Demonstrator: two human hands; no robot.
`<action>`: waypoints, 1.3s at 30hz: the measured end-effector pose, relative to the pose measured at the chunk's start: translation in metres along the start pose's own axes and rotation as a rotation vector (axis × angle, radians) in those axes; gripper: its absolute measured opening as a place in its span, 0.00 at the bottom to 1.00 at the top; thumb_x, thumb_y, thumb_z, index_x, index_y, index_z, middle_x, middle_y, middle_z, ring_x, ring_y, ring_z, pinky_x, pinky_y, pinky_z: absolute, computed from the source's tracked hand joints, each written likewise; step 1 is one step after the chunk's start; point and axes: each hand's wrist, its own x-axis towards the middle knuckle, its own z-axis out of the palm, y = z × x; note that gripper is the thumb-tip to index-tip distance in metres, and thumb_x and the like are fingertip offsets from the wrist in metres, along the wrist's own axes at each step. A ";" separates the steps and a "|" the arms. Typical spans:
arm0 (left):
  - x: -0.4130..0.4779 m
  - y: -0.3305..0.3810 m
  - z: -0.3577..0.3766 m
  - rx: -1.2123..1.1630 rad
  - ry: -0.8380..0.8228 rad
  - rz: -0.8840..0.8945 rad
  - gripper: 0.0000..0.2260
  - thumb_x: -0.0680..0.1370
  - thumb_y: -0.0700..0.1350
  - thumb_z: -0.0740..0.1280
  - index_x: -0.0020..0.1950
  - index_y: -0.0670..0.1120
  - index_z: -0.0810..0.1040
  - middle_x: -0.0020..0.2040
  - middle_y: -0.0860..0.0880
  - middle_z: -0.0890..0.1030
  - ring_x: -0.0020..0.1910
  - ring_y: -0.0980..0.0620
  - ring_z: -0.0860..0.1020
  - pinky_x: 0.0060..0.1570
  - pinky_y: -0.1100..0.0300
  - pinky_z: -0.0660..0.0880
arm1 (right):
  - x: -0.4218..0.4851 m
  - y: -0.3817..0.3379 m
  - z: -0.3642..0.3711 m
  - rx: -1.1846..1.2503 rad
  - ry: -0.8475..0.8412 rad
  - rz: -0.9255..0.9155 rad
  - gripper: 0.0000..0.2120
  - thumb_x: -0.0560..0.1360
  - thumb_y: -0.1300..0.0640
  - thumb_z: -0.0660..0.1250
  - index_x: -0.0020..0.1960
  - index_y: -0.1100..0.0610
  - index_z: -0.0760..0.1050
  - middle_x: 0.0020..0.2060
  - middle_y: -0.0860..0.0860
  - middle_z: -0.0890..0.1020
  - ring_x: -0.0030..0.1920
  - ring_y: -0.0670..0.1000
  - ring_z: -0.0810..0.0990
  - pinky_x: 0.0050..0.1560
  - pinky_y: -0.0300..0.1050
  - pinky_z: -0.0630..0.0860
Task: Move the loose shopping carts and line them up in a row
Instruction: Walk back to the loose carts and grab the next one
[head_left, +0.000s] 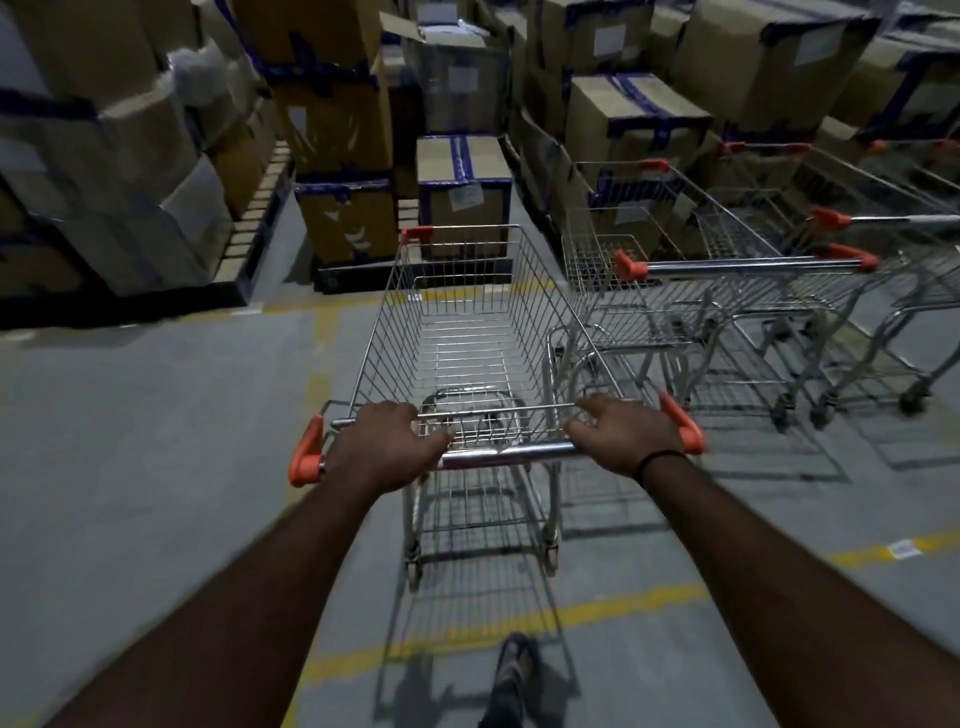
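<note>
An empty wire shopping cart (467, 332) with orange corner caps stands straight in front of me on the grey floor. Both hands grip its chrome handle bar (506, 457): my left hand (387, 441) near the left end, my right hand (621, 434) near the right end, a black band on that wrist. To the right, a row of similar carts (727, 270) stands side by side, their handles facing me. The nearest one sits just beside my cart's right side.
Stacks of taped cardboard boxes (332, 114) on pallets fill the back and left. A single box (465, 192) stands just beyond the cart's front. Yellow floor lines (597, 613) cross below the cart. My foot (514, 670) shows at the bottom.
</note>
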 end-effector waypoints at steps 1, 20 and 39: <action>0.014 -0.001 -0.001 0.006 0.001 0.001 0.34 0.76 0.72 0.58 0.69 0.48 0.76 0.67 0.46 0.77 0.68 0.46 0.72 0.59 0.48 0.73 | 0.014 -0.001 -0.003 -0.004 -0.001 -0.007 0.36 0.72 0.29 0.51 0.74 0.44 0.71 0.71 0.50 0.76 0.67 0.56 0.77 0.61 0.48 0.72; 0.203 -0.004 -0.034 -0.005 0.001 -0.072 0.34 0.76 0.73 0.58 0.71 0.50 0.76 0.67 0.46 0.76 0.67 0.46 0.73 0.57 0.48 0.73 | 0.219 -0.022 -0.041 -0.025 -0.028 -0.096 0.32 0.79 0.32 0.53 0.77 0.47 0.66 0.76 0.50 0.69 0.72 0.55 0.72 0.67 0.51 0.70; 0.313 -0.003 -0.070 0.322 -0.469 0.017 0.40 0.71 0.71 0.61 0.76 0.48 0.68 0.71 0.44 0.76 0.67 0.41 0.76 0.67 0.42 0.71 | 0.272 -0.048 -0.048 -0.133 -0.080 -0.039 0.31 0.81 0.33 0.49 0.79 0.45 0.62 0.79 0.49 0.63 0.74 0.57 0.69 0.71 0.56 0.66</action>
